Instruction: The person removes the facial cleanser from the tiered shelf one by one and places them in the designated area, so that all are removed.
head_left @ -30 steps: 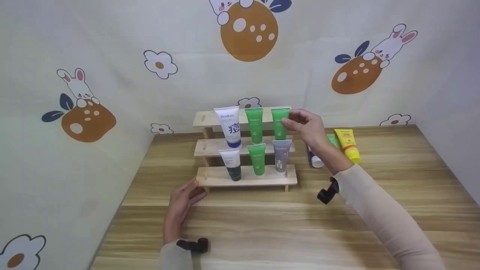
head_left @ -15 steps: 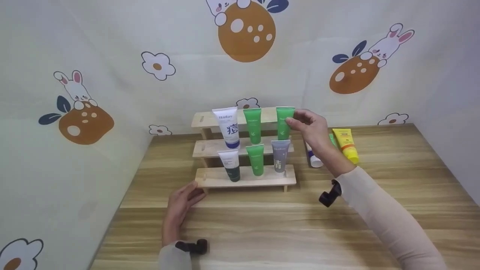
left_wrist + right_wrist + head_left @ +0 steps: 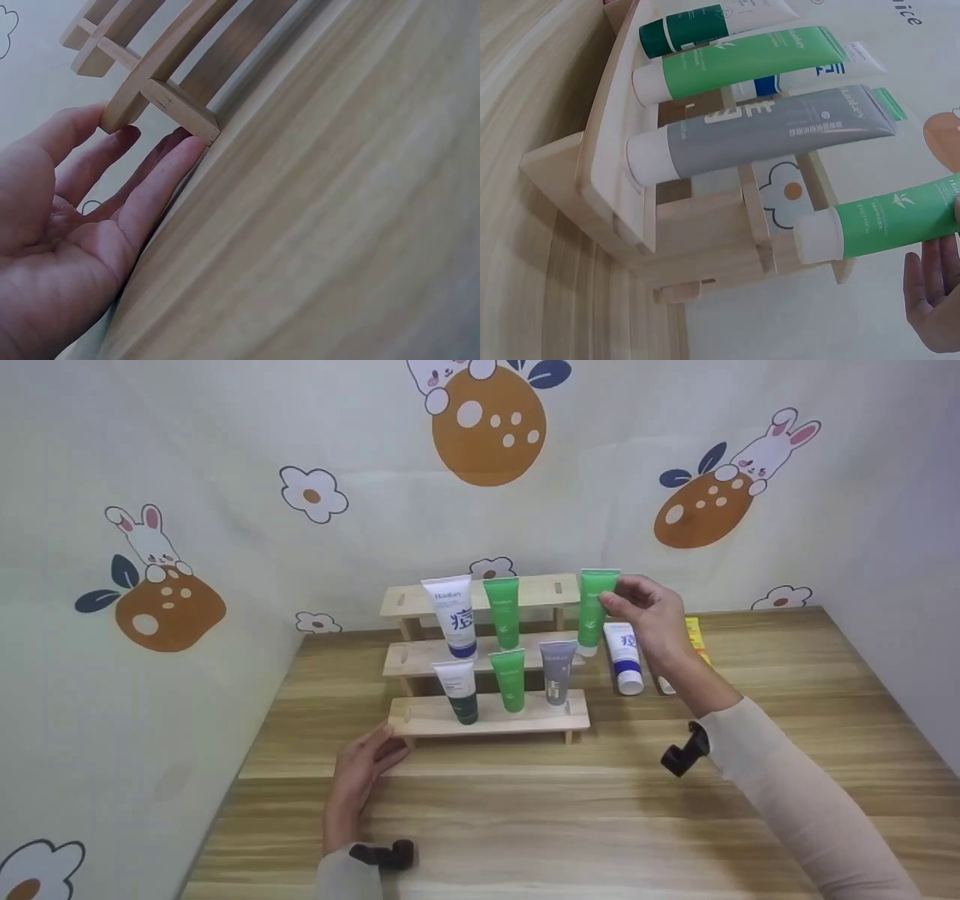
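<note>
My right hand [image 3: 651, 619] pinches a green squeeze tube [image 3: 592, 622] near its top, cap down, beside the right end of the three-tier wooden stand [image 3: 525, 723]. In the right wrist view the held tube's white cap [image 3: 819, 236] hangs in the air, apart from the shelf. My left hand [image 3: 366, 765] holds the stand's front left corner. There, in the left wrist view, the thumb and fingers [image 3: 169, 169] meet the plank end and the leg. A white-and-blue tube [image 3: 454, 619] and a green tube [image 3: 502, 615] stand on the middle tier.
On the bottom tier stand a white-and-dark-green tube [image 3: 460, 694], another green tube [image 3: 510, 682] and a grey tube [image 3: 557, 675]. A white-and-blue tube [image 3: 625, 656] lies right of the stand. My right hand partly hides a yellow tube [image 3: 696, 634]. A patterned cloth [image 3: 600, 510] hangs behind.
My right hand has moved to the right with the green tube, from above the middle tier to beyond its right end. The left hand stays at the stand's corner.
</note>
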`<move>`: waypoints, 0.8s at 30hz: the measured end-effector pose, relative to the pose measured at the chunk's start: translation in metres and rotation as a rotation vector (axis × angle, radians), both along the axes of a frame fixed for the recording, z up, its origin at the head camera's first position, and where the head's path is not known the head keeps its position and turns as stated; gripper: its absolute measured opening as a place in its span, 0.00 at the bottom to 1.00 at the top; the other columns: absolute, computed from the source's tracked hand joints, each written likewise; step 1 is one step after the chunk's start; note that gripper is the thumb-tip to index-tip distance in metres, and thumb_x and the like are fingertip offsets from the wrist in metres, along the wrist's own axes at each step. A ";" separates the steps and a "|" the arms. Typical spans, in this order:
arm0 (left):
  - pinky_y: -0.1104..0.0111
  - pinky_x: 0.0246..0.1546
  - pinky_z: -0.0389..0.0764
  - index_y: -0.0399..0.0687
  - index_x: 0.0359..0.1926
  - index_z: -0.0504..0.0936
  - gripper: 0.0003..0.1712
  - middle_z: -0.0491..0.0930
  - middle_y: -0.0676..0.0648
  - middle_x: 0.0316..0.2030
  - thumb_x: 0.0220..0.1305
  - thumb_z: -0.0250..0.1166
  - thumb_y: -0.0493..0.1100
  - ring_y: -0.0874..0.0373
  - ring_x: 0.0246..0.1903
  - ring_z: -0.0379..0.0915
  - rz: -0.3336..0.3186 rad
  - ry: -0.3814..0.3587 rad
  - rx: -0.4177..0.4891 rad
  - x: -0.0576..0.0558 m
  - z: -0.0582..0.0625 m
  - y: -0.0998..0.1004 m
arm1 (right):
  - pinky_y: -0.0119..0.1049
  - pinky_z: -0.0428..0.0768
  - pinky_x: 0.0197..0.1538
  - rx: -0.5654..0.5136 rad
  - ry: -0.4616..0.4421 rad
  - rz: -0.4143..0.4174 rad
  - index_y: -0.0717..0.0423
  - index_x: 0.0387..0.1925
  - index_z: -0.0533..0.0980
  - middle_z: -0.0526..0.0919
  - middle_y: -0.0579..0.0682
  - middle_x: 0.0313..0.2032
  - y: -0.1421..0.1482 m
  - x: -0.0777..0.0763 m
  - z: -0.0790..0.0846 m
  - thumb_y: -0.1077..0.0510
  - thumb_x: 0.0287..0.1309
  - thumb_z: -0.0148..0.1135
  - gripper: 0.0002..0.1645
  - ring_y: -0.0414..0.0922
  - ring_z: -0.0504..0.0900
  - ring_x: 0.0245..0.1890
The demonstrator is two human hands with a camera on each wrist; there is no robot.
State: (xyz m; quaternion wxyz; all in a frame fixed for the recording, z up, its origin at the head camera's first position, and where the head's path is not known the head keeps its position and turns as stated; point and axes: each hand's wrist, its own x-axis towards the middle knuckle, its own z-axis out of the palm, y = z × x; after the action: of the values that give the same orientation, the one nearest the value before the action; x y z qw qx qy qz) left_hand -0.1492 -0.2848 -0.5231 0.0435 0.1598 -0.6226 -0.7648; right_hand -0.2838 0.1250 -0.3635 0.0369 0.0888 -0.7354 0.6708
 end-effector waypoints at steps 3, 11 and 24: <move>0.59 0.57 0.87 0.30 0.63 0.74 0.24 0.79 0.34 0.57 0.73 0.60 0.42 0.50 0.51 0.83 0.000 -0.006 -0.004 0.000 -0.001 0.000 | 0.19 0.84 0.53 0.035 -0.010 -0.013 0.59 0.57 0.76 0.82 0.34 0.42 0.007 -0.001 -0.003 0.49 0.62 0.69 0.27 0.34 0.81 0.47; 0.58 0.56 0.88 0.27 0.60 0.76 0.23 0.78 0.32 0.58 0.73 0.60 0.41 0.49 0.52 0.83 0.003 -0.007 -0.001 -0.002 -0.002 -0.001 | 0.19 0.83 0.52 0.047 -0.043 -0.027 0.51 0.55 0.76 0.81 0.35 0.44 0.030 -0.005 -0.010 0.49 0.66 0.65 0.20 0.34 0.80 0.48; 0.60 0.57 0.88 0.27 0.60 0.75 0.23 0.77 0.32 0.57 0.73 0.60 0.42 0.49 0.50 0.83 0.000 -0.024 -0.029 0.000 0.000 0.000 | 0.22 0.85 0.54 -0.016 -0.107 -0.066 0.52 0.58 0.74 0.79 0.41 0.50 0.073 -0.012 -0.019 0.49 0.67 0.63 0.22 0.36 0.80 0.51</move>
State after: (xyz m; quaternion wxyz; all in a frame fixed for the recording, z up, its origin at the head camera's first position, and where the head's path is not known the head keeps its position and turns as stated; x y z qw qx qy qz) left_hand -0.1491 -0.2848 -0.5234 0.0385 0.1683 -0.6342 -0.7536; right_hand -0.2955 0.1982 -0.3826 0.0207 0.0282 -0.7334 0.6789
